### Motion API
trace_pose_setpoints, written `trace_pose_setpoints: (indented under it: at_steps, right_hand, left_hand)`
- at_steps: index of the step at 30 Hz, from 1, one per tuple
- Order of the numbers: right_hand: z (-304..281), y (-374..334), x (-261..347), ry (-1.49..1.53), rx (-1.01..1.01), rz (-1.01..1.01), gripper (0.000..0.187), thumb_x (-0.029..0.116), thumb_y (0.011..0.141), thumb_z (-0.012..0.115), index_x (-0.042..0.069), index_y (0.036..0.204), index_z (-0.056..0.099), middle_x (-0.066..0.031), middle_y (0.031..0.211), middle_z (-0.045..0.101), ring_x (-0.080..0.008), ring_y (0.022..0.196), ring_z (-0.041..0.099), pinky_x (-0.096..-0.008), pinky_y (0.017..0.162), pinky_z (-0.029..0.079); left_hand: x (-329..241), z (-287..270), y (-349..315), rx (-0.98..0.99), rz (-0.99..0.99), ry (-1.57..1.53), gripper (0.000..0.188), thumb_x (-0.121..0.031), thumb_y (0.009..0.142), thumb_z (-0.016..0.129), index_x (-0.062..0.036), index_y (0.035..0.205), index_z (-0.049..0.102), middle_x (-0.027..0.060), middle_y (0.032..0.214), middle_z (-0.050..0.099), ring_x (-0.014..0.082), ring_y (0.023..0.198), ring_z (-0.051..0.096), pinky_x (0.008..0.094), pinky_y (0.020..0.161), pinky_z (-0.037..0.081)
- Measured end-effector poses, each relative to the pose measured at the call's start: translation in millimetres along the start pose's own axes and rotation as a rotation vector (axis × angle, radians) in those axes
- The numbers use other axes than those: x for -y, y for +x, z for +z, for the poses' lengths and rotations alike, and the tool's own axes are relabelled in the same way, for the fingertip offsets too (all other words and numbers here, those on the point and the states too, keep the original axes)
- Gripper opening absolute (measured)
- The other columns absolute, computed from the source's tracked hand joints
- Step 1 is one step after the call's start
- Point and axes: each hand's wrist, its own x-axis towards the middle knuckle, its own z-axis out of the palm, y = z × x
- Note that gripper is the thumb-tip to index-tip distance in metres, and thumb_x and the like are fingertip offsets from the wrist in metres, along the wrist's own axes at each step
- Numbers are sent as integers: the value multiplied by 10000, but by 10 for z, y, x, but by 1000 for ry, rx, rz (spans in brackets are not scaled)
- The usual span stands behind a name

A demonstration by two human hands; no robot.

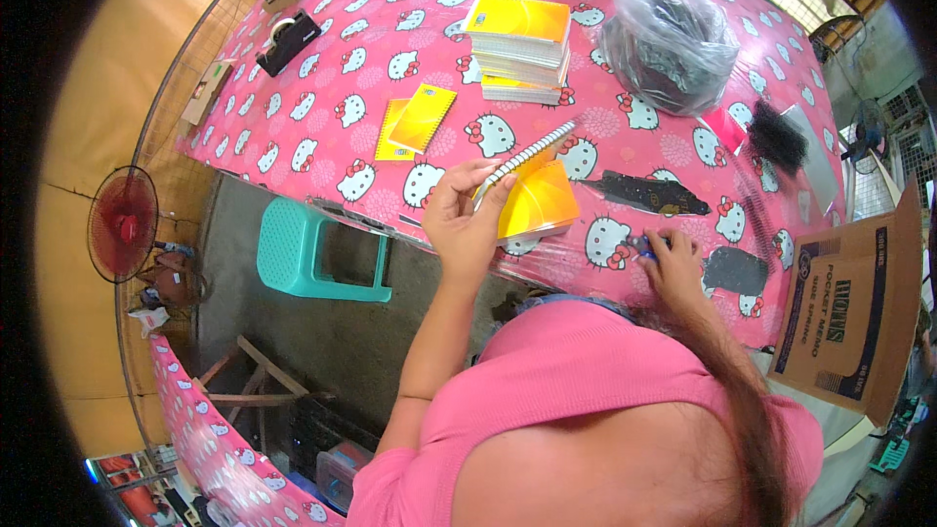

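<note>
My left hand (465,210) pinches a small spiral notebook (535,150) near one end of its white coil, which tilts up toward the far right. Just beneath it, a yellow-covered notebook pile (545,197) lies near the table's front edge. Further right, my right hand (675,260) rests on the table with its fingers curled over a small dark blue object (642,246); most of that object is hidden. Two yellow spiral notebooks (422,119) overlap to the left. Beyond them stands a taller stack of yellow notebooks (517,21).
A pink patterned cloth covers the table (322,137). On it are a plastic bag of dark material (672,44), black coils (777,137), a tape dispenser (287,43) and a dark strip (652,194). A cardboard box (841,307) stands right; a green stool (293,249) left.
</note>
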Motion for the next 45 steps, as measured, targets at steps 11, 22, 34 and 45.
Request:
trace_pose_setpoints:
  at_steps: [11, 22, 34, 45]
  right_hand:
    - [-1315, 837, 1401, 612, -267, -529, 394, 229, 752, 680, -7, 1037, 544, -180, 996, 538, -333, 933, 524, -369, 770, 446]
    - [-995, 932, 1699, 1588, 1267, -61, 391, 310, 909, 496, -60, 1000, 586, -113, 874, 633, -183, 713, 608, -310, 669, 496]
    - [-255, 418, 2437, 1630, 808, -97, 309, 51, 780, 610, 0, 1061, 490, -36, 867, 564, -125, 714, 555, -243, 633, 455]
    - [-310, -627, 3401, 1203, 1308, -582, 263, -26, 704, 618, 16, 942, 515, -28, 814, 576, -88, 720, 545, -219, 663, 433]
  left_hand:
    - [-374, -101, -139, 37, 271, 412, 202, 134, 710, 632, 41, 884, 588, 171, 964, 608, 207, 896, 595, 301, 794, 489]
    - [-734, -571, -477, -110, 597, 782, 235, 111, 655, 692, -19, 788, 548, 141, 876, 629, 230, 801, 617, 325, 743, 491]
    - [-1038, -737, -1674, -93, 234, 825, 157, -13, 717, 656, -26, 841, 560, 104, 934, 576, 265, 943, 568, 350, 824, 455]
    - [-2021, -1757, -2663, -611, -215, 1147, 267, -188, 885, 512, -92, 1126, 576, 145, 1040, 591, 257, 964, 581, 324, 813, 458]
